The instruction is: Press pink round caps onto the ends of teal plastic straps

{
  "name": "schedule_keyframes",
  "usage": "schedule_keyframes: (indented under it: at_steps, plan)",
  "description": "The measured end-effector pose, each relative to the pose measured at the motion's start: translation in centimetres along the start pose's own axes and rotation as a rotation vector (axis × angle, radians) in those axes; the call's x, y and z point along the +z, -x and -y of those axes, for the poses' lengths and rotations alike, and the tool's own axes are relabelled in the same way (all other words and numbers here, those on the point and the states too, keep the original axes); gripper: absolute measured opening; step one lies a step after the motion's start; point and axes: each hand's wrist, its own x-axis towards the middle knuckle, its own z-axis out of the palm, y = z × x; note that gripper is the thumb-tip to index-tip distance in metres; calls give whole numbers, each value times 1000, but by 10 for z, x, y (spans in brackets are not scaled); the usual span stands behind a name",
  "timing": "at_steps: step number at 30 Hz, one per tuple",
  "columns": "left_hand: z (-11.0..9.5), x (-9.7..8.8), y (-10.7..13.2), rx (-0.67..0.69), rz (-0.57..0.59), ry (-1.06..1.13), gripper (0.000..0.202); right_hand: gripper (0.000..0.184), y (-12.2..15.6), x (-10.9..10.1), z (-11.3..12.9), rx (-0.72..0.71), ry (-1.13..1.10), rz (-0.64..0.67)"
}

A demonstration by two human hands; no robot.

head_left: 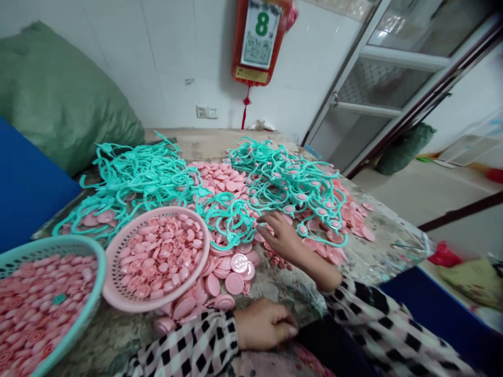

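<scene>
Teal plastic loops (pixel 291 183) touching open right hand (pixel 281 235); left hand (pixel 265 324) curled closed, apart from them.

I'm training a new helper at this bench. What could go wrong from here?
The right hand is at the tangled teal strands, so a tug might drag the loose pink discs lying around them. Discs near the left hand sit close to the table edge and could slip off. The heaped pink basket might get knocked.

a green sack (pixel 58 94) leans on a white tiled wall (pixel 168 57) beside a red hanging calendar (pixel 257 39), with a glass door (pixel 396 63) at right.
</scene>
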Motion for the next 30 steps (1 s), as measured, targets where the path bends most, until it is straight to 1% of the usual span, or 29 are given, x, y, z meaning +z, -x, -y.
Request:
schedule_keyframes:
  at_steps: [2, 3, 5, 8, 10, 12, 15, 18, 21, 24, 30]
  plan:
    - [1, -1, 0, 9, 2, -11, 29, 24, -25, 4, 5, 70, 53, 73]
    - [1, -1, 0, 14, 6, -13, 29, 26, -35, 8, 7, 101, 75, 85]
    - [1, -2, 0, 26, 16, -14, 28, 30, -51, 16, 13, 138, 101, 82]
    - [1, -3, 2, 34, 26, -6, 27, 38, -65, 28, 25, 125, 129, 62]
    - [2, -2, 1, 36, 27, 8, 27, 45, -68, 32, 33, 77, 147, 69]
    - [3, -2, 1, 40, 31, 25, 27, 46, -71, 34, 41, 0, 213, 93]
    - [6, 0, -1, 38, 41, 38, 27, 39, -77, 35, 48, -135, 369, 172]
    - [7, 1, -2, 27, 44, 45, 27, 34, -84, 37, 52, -224, 426, 259]
    - [7, 2, -2, 14, 44, 53, 27, 28, -86, 40, 54, -259, 439, 302]
    - [6, 2, -3, -4, 53, 61, 25, 23, -86, 40, 55, -290, 444, 317]
    - [4, 1, -3, -28, 50, 63, 23, 27, -87, 29, 52, -310, 415, 318]
